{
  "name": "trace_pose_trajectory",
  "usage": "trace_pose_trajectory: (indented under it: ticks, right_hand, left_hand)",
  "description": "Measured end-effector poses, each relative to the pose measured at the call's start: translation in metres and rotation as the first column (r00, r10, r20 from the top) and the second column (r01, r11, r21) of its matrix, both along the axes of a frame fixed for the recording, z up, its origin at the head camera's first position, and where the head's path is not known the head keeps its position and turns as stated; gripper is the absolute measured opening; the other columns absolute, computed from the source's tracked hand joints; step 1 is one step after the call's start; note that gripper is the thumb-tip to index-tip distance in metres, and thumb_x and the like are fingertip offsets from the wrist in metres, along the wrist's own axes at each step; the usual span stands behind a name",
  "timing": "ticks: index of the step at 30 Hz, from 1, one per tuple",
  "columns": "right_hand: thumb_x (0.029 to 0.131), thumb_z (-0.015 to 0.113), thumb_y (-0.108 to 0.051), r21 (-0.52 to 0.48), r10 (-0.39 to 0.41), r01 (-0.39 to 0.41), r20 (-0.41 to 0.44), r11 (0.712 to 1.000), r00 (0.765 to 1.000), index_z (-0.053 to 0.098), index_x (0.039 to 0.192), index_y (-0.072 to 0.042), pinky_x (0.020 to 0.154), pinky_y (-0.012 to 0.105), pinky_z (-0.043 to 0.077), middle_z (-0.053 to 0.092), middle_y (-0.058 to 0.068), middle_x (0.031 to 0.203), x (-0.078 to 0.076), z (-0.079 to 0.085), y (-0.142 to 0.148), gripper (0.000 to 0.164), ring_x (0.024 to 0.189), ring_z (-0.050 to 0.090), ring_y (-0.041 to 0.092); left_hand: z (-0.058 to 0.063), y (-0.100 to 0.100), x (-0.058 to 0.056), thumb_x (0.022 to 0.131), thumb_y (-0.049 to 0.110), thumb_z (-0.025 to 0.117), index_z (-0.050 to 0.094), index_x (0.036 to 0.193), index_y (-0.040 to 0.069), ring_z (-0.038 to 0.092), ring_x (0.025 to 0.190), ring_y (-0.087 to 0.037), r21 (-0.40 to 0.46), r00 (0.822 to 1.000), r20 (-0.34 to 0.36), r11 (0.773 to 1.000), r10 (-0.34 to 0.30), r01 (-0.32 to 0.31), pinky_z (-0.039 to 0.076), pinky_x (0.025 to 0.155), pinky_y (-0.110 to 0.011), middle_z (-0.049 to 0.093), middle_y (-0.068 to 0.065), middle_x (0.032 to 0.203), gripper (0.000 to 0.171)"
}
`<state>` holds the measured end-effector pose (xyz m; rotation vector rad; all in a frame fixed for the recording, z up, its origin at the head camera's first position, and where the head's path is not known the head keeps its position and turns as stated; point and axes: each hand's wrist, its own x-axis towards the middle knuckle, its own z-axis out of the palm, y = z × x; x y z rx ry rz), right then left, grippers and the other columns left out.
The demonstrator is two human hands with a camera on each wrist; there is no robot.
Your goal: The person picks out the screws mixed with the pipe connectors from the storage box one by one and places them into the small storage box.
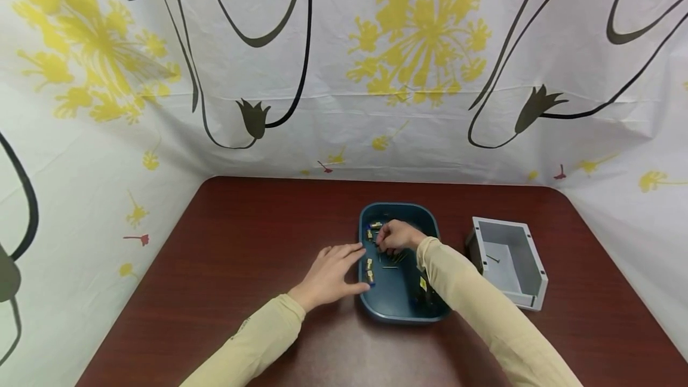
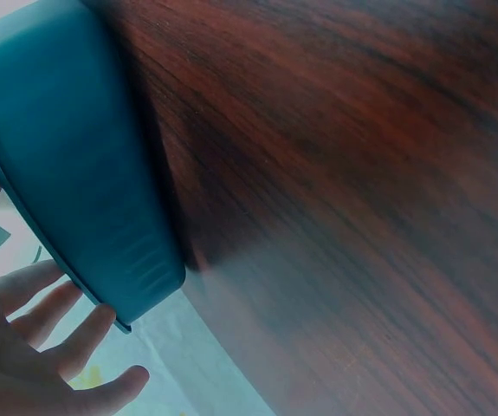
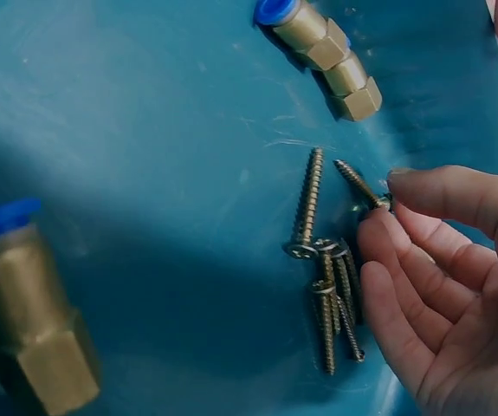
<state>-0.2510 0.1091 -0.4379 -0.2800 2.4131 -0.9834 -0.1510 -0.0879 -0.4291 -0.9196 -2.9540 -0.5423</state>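
My right hand [image 1: 396, 236] is inside a blue tray [image 1: 389, 308]. Seen from the right wrist, its thumb and fingertips pinch a screw [image 3: 358, 182] near the head, with the pointed end sticking out. Several loose screws [image 3: 311, 204] lie in a cluster beside those fingers. Brass fittings with blue collars [image 3: 325, 48] lie on the tray floor; in the head view some fittings [image 1: 369, 276] line its left side. My left hand [image 1: 334, 273] touches the tray's left rim with its fingers spread; its fingertips [image 2: 101, 316] show against the rim in the left wrist view.
A grey open box [image 1: 529, 267] stands right of the tray, with one screw [image 1: 493, 259] on its floor. A dark item with a yellow label [image 1: 423, 283] lies in the tray beside the right sleeve. Patterned cloth [image 1: 333, 76] hangs behind the brown table [image 1: 279, 214].
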Motion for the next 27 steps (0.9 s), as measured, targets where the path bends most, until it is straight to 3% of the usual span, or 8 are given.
trace_pose_trajectory:
  ticks: [17,27]
  right_hand:
    - [0.071,0.065,0.003,-0.035,-0.029,0.026,-0.086,0.999,0.996,0.059,0.078,-0.001,0.050,0.029,0.045,0.057,0.005,0.065,0.004,-0.011,-0.015,0.010,0.055,0.053,0.018]
    - [0.066,0.067,0.005,0.004,0.005,-0.004,-0.148,1.000,0.989,0.060,0.077,-0.004,0.054,0.027,0.043,0.056,0.003,0.067,0.009,-0.014,-0.021,0.016,0.058,0.051,0.014]
  left_hand:
    - [0.001,0.000,0.001,0.078,0.049,0.060,0.043,0.131,0.011,0.037,0.118,-0.021,0.017,1.000,0.002,1.000,-0.008,0.008,0.027,0.093,-0.048,0.037,-0.002,0.135,0.068]
    - [0.001,0.000,0.001,0.078,0.050,0.059,0.043,0.132,0.012,0.037,0.118,-0.021,-0.001,1.000,0.004,1.000,-0.002,0.002,0.027,0.094,-0.046,0.037,-0.001,0.135,0.068]
